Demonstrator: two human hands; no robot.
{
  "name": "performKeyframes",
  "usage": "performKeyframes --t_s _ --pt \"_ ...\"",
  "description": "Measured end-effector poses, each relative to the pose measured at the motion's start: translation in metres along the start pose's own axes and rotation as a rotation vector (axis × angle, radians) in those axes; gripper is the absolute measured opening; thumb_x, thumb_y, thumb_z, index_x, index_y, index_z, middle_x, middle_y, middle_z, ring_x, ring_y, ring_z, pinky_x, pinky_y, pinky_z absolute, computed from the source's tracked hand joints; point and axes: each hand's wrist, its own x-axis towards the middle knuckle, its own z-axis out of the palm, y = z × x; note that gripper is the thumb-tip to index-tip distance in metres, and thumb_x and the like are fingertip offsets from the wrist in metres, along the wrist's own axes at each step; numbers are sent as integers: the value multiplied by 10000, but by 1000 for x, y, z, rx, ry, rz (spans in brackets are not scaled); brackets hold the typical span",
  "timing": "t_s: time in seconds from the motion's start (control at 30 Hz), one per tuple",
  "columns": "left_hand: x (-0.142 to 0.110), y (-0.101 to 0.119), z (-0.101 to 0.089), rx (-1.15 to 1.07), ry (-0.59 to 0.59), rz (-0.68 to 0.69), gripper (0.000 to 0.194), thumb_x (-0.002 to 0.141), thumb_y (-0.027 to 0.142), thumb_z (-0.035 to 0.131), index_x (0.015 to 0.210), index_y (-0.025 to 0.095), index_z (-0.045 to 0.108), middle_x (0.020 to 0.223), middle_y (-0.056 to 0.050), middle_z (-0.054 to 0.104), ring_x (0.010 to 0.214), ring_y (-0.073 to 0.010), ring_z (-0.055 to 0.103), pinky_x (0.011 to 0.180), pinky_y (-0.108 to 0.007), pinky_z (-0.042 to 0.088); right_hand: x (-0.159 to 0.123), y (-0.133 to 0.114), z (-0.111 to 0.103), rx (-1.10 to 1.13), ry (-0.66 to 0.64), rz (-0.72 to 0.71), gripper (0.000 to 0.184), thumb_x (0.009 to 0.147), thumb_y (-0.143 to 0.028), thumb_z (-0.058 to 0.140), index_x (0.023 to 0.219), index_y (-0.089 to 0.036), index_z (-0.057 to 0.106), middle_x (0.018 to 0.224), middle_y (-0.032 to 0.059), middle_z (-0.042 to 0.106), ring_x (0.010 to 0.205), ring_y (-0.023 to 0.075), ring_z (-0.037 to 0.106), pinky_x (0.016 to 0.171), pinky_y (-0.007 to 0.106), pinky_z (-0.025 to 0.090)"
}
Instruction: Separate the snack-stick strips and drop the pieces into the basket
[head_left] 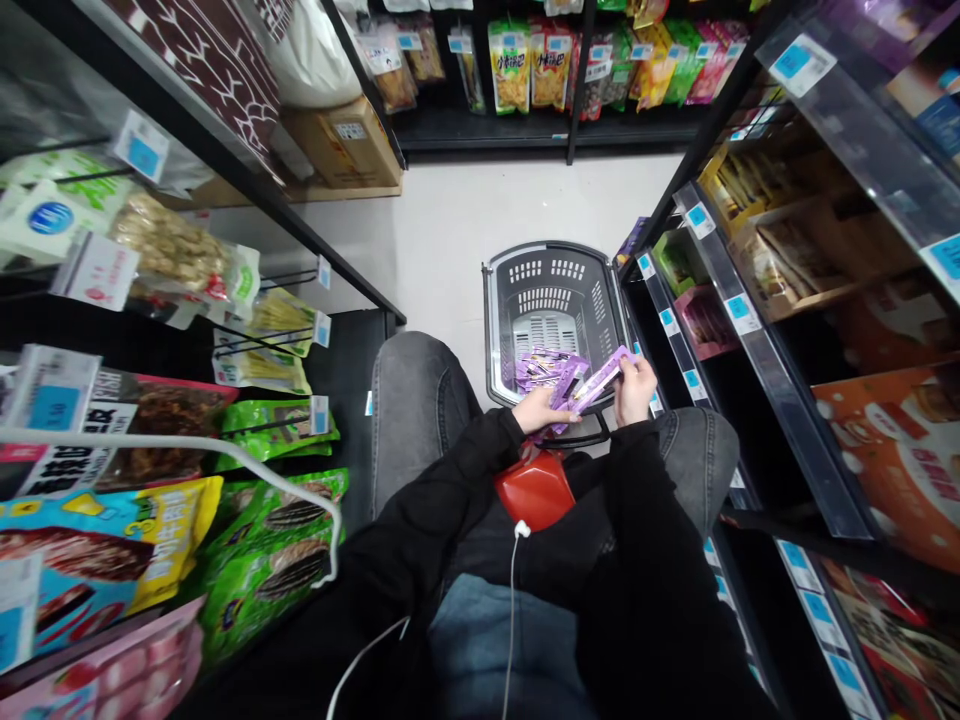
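Note:
Both my hands are over the near rim of a dark grey shopping basket [492, 335] on the floor between my knees. My left hand [544, 410] is closed on small purple snack packets [568, 384]; how many it holds is unclear. My right hand [636, 388] pinches one end of a long purple snack packet [602, 377], whose other end reaches to the left hand. More purple packets [534, 367] lie in a loose pile at the near end of the basket floor. A shiny red object [534, 488] rests in my lap just below the left hand.
Shelves flank me closely, with hanging snack bags [277, 540] on the left and cartons [892, 420] on the right. A white cable [513, 600] runs up my lap. Ahead are pale floor [442, 240], a cardboard box [345, 145] and another snack rack [517, 130].

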Motion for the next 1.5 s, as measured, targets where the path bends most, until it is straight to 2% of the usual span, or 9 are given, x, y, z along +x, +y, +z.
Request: performKeyframes --t_s 0.17,0.3,0.47,0.6,0.77,0.93,1.17,1.33,1.5 --pt "2 0 -4 -183 -75 -50 474 522 219 744 958 83 616 837 -71 681 799 -182 620 806 -327 449 12 0 -9 -37 62 14 262 603 -302 600 780 -164 465 621 -49 498 526 77 500 440 186 422" --pt "8 -8 -13 -301 162 -120 385 526 150 730 888 78 620 779 -54 671 689 -138 610 677 -261 471 23 5 -25 -130 191 -54 249 644 -309 573 805 -185 429 667 -43 494 521 77 513 461 222 478" --pt "14 -12 -24 -738 515 -352 183 780 189 515 908 62 543 596 -74 625 434 -100 526 399 -198 370 35 14 -44 -222 353 -109 255 694 -329 541 829 -215 357 735 -37 483 576 84 553 524 268 546" --pt "13 -3 -23 -901 512 -302 224 850 170 360 982 70 511 622 -76 625 409 -103 515 403 -216 396 32 31 -34 -273 206 -82 303 644 -291 610 801 -210 363 754 -38 480 663 94 575 587 287 564" --pt "9 2 -20 -882 438 -187 225 847 160 383 1019 88 509 681 -71 634 503 -129 575 505 -278 482 30 53 -20 -321 33 40 285 632 -238 592 818 -196 380 762 -16 524 707 115 586 631 298 535" --pt "8 5 -21 -927 407 -143 297 864 273 390 1098 119 488 666 -57 624 452 -112 539 477 -261 457 24 42 -20 -527 -157 -9 247 629 -293 588 815 -159 495 724 4 588 672 123 576 658 288 492" --pt "11 4 -20 -1006 514 -21 247 802 96 427 1031 82 519 699 -44 611 504 -86 532 573 -255 479 -34 13 11 -581 -754 -16 262 634 -381 633 762 -160 578 571 -33 543 475 89 496 489 219 436" --pt "12 6 -21 -1005 599 35 286 798 86 451 1080 119 487 808 -64 627 669 -123 602 728 -330 496 -51 18 21 -692 -791 -173 254 667 -365 608 821 -162 611 615 -12 592 529 98 536 555 231 459" --pt "6 8 -17 -886 374 -111 434 745 116 570 1161 153 452 910 -84 631 795 -163 618 744 -349 500 -44 12 18 -811 -678 -400 245 759 -325 513 935 -192 620 792 31 640 644 133 569 665 280 476"
